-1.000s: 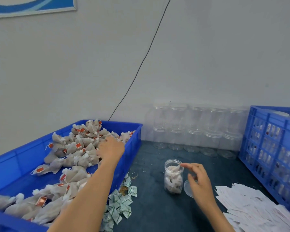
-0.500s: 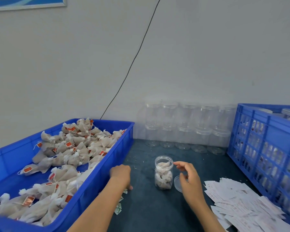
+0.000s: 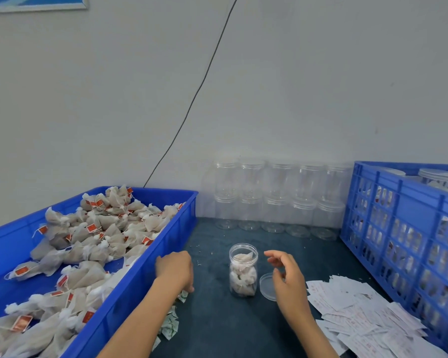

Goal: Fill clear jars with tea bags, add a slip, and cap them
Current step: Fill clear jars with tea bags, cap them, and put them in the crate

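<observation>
Between both hands (image 3: 175, 270), open jar (image 3: 243, 270) upright

Light even, diffuse, cool-toned; source not visible. Wall (image 3: 321, 86) reads flat pale grey, no hot spots. Shadows soft and faint: a dim one under the left hand (image 3: 175, 270), another beside the open jar (image 3: 243, 270) on the dark table (image 3: 217, 326). Stacked empty jars (image 3: 277, 195) at the back are low-contrast, nearly melting into the wall. Overall softness, compression smear on tea bags (image 3: 93, 236) and paper slips (image 3: 360, 313); print illegible. Wide-angle bowing: the blue tray (image 3: 145, 277) and the crate (image 3: 404, 202) splay outward at the edges.
</observation>
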